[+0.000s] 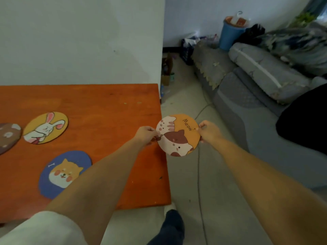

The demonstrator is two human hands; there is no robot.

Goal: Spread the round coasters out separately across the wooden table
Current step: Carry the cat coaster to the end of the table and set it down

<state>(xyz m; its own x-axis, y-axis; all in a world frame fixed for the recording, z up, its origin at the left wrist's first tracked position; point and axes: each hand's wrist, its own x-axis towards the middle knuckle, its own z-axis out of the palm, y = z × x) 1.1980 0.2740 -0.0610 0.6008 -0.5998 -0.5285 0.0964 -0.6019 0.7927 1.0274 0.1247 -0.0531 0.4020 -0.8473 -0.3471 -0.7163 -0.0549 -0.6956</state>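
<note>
An orange round coaster with two cats and the word "Meow" (178, 137) hangs in the air just past the right edge of the wooden table (106, 110). My left hand (146, 134) pinches its left rim and my right hand (208, 131) pinches its right rim. Flat on the table lie a yellow rabbit coaster (46, 127), a blue dog coaster (62, 174) partly hidden by my left forearm, and a brown coaster (8, 137) cut off by the left frame edge. These three lie apart from each other.
A white wall stands behind the table. To the right is a grey floor with a thin cable (200, 174), a grey sofa with cushions (247, 96), a blue bin (230, 34) and clutter at the back. My leg and foot (171, 223) are below.
</note>
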